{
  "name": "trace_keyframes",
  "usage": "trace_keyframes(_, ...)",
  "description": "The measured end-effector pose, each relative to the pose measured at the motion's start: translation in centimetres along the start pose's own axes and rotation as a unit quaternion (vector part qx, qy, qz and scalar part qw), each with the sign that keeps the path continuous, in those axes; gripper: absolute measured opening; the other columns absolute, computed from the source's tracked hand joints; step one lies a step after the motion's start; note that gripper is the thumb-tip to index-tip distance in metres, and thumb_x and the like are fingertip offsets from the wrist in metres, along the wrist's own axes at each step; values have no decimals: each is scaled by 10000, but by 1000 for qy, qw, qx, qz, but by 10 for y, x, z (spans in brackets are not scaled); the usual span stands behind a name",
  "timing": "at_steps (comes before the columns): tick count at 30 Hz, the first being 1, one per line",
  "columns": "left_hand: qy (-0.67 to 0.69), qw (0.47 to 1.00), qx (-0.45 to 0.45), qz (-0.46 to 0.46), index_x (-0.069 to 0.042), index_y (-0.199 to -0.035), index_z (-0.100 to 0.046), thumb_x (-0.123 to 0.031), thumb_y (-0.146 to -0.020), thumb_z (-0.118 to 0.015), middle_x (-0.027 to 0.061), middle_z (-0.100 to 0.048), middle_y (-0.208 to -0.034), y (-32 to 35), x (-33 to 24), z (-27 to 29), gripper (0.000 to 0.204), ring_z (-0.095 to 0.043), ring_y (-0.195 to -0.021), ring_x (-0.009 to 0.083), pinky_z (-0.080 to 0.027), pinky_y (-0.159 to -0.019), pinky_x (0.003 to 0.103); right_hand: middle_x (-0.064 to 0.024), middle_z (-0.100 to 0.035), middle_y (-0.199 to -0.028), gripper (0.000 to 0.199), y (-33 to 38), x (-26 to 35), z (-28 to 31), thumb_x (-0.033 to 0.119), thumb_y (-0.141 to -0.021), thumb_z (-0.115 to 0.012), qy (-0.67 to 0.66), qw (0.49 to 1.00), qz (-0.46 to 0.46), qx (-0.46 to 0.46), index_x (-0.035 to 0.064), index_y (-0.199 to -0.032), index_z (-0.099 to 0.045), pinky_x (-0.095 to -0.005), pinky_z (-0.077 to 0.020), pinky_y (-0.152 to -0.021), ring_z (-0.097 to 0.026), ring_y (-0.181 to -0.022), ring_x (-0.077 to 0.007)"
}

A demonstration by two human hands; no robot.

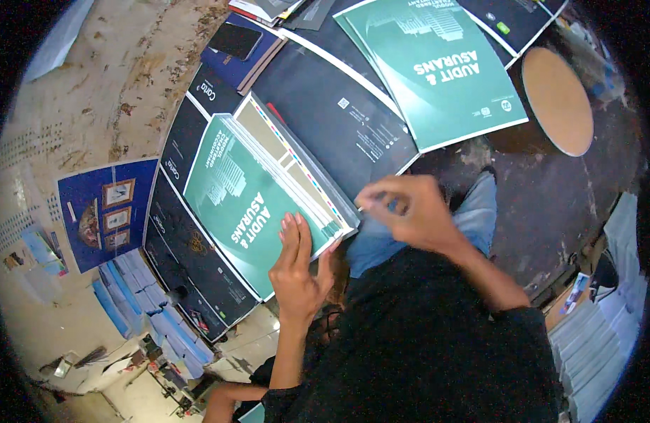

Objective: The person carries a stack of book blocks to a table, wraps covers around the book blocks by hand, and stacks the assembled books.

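Note:
My left hand rests on a stack of green printed covers. Its fingers lie over the top sheet and the thumb bears on the near edge, so it grips the stack's corner. Beside the stack's right side runs a beige strip with coloured marks, edged by thin sheets. My right hand is raised just right of that corner, above my jeans. Its fingers are pinched together near a tiny pale tip; what they hold is too small to make out.
Large black printed sheets cover the work surface. More green covers lie at the far right, beside a round brown-topped stool. A phone sits on dark blue books. Another person's forearm shows at lower left.

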State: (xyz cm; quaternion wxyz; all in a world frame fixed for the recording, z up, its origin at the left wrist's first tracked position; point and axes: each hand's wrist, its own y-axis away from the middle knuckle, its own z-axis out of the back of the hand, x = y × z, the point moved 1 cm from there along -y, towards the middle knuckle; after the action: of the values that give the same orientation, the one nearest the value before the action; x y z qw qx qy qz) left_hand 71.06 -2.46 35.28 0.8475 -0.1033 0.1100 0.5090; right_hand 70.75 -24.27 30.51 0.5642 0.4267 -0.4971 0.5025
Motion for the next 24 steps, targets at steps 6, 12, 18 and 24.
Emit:
trace_keyframes(6, 24, 999, 33, 13, 32, -1351, -497, -57, -792, -696, 276, -496, -1359, -4, -2, 7, 600, -482, -1266, 408, -415, -1050, 456, -82, -706, -771, 239, 0, -10, -34, 164, -866, -729, -272, 923, -214, 166, -46, -980, -718, -219, -467, -533, -604, -591, -76)
trace_keyframes(12, 21, 999, 11, -38, 18, -1366, -481, 0, -803, -663, 250, -510, -1356, 7, 17, 3, 592, -509, -1252, 372, -425, -1046, 431, -97, -720, -872, 258, 2, -9, -45, 159, -797, -778, -108, 979, -90, 145, -7, -981, -709, -268, -492, -547, -628, -613, -117)
trace_keyframes(18, 78, 997, 2, -25, -2, -1285, -578, 22, -795, -665, 222, -606, -1249, 8, 20, 22, 498, -609, -1149, 343, -501, -952, 392, -78, -638, -1084, 446, -5, 16, -49, 195, -775, -695, 189, 913, 356, 70, 53, -1185, -594, -345, -517, -733, -633, -890, -210)
trace_keyframes(24, 315, 894, -274, 160, 118, -1103, -642, -202, -1000, -478, 236, -689, -1032, 43, 82, 62, 373, -679, -971, 275, -526, -866, 365, -111, -609, -1129, 440, -14, 37, -72, 228, -844, -542, 287, 743, 585, 152, 27, -1236, -552, -371, -461, -948, -580, -1080, -212)
